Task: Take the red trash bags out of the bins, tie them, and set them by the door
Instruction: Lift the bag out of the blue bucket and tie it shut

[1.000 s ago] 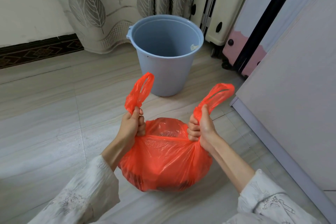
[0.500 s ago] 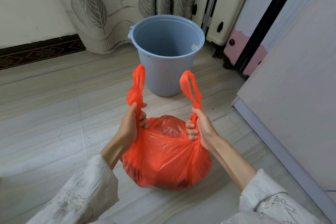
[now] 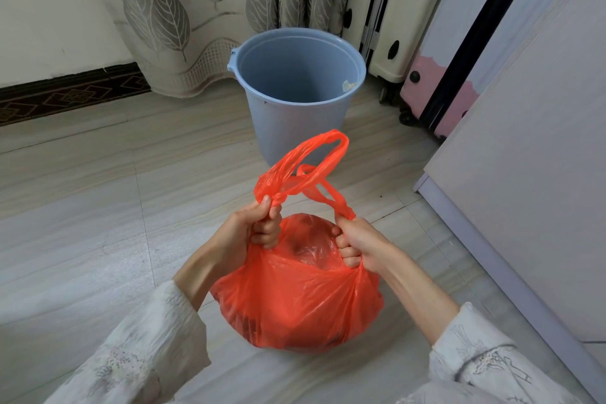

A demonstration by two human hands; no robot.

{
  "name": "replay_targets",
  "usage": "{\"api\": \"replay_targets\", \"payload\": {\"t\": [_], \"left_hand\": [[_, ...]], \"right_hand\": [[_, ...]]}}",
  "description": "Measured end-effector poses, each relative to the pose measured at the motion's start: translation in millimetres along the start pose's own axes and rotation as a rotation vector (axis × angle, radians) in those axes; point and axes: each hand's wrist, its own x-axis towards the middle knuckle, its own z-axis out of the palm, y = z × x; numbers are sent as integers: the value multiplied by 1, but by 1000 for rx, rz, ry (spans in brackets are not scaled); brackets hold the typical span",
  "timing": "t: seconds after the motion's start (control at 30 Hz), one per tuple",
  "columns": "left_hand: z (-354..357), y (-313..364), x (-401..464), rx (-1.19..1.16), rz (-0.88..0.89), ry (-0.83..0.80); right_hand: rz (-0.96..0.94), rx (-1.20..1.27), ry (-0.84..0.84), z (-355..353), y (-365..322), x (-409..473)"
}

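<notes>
Floor (image 3: pixel 82 223): gripped red bag (image 3: pixel 295 305) before bin (image 3: pixel 295 115)

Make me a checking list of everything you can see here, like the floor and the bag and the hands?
Surface: pale tiled floor.
Job's things: red trash bag sits on the floor, full, its two handle loops crossed but not knotted; blue bin stands behind it, unlined.
Clutter: small scrap inside the bin's rim.
Grippers: left hand grips one handle; right hand grips the other.
Cables: nothing seen.
Surroundings: leaf-patterned curtain, pink suitcase, pale cabinet.
</notes>
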Motion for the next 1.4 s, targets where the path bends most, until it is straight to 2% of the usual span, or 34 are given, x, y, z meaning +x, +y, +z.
{"api": "replay_targets", "payload": {"t": [0.1,0.3,0.4,0.57,0.63,0.73,0.83,0.9,0.97,1.03,1.1,1.17,1.23,1.4], "left_hand": [[-1,0,0,63,-21,-32],[1,-3,1,269,-206,-12],[4,-2,2,385,-242,-9],[13,-4,5,630,-267,-15],[13,-4,6,617,-283,-2],[12,-4,6,461,-319,-1],[9,-4,5,348,-351,-13],[8,-2,5,273,-367,-9],[8,1,5,206,-381,26],[8,4,5,119,-383,56],[6,6,6,48,-366,56],[3,9,5,37,-352,32],[2,12,3,76,-332,-14],[6,17,3,222,-372,-48]], "right_hand": [[20,-32,-39,2,-2,-2],[-130,8,-245,4,-2,-4],[-139,1,-346,4,-4,-9],[-175,173,-220,9,-6,-7],[-179,312,-224,10,-6,-6],[-182,456,-302,11,-6,-6],[-176,463,-314,11,-6,-6],[-162,376,-275,12,-7,-8],[-179,153,-125,14,-8,-11],[-311,-192,62,13,-5,-13],[-501,-366,96,10,-3,-11],[-597,-344,83,10,-2,-10],[-601,-278,153,13,-2,-8],[-529,131,179,20,-6,-7]]}}
